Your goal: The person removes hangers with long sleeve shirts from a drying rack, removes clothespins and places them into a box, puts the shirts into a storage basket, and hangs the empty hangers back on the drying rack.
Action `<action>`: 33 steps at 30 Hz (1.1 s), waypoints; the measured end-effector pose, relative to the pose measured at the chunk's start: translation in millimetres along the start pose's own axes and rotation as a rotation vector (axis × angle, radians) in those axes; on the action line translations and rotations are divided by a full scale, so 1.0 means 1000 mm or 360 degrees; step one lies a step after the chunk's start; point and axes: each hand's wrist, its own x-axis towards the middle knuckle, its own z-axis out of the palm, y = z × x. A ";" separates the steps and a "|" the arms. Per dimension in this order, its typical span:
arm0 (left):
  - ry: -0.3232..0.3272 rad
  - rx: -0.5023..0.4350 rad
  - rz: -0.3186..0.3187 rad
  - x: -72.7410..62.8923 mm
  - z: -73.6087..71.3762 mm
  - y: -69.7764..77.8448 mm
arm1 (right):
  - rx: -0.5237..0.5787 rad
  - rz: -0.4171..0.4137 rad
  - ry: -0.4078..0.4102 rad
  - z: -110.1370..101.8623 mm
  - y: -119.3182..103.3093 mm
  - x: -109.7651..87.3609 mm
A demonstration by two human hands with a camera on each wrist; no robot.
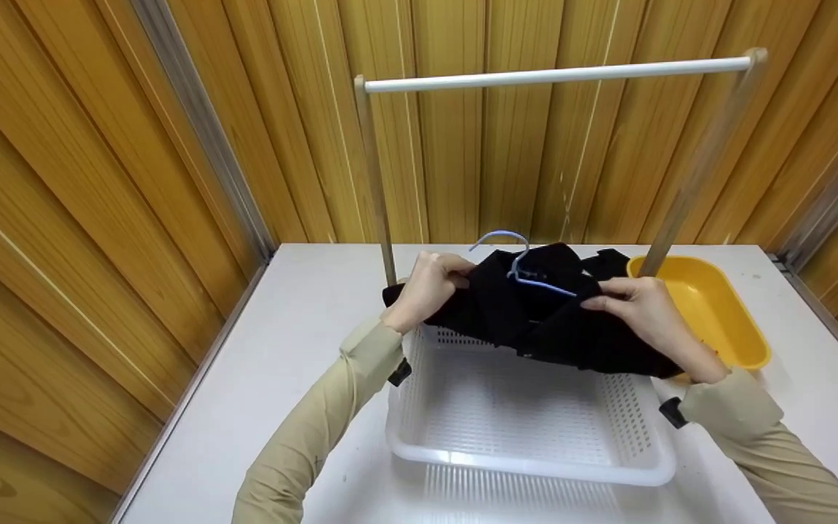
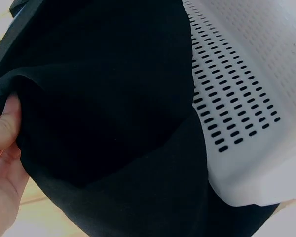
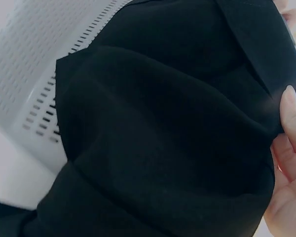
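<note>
A black collared garment (image 1: 572,335) hangs over the far part of a white perforated basket (image 1: 535,474). Out of its neck opening rises a blue hanger (image 1: 521,258), its hook bent toward the left; most of the hanger lies hidden inside the cloth. My left hand (image 1: 430,287) pinches the garment on the left side of the collar, and in the left wrist view the thumb presses a fold of cloth. On the other side my right hand (image 1: 641,309) pinches the cloth between thumb and fingers, close to the hanger's right arm.
Behind the basket stands a rack with a white rail (image 1: 557,76) on two wooden posts, well above the hands. A yellow tub (image 1: 743,327) sits at the right, partly behind the right arm. Wood-panelled walls (image 1: 448,160) enclose the white table (image 1: 302,313).
</note>
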 end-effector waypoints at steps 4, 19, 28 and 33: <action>0.0021 -0.0062 -0.0082 -0.003 -0.004 -0.002 | -0.0040 0.0074 0.0008 -0.007 0.004 -0.004; 0.0114 -0.0220 -0.0231 -0.006 -0.017 -0.006 | -0.0014 0.0159 0.0170 -0.026 -0.001 -0.013; 0.0131 -0.0286 -0.0320 -0.009 -0.024 -0.008 | 0.0289 0.0205 0.0312 -0.029 0.024 -0.017; 0.0152 -0.0262 -0.0323 -0.009 -0.025 -0.009 | 0.0480 0.0135 0.0365 -0.028 0.013 -0.017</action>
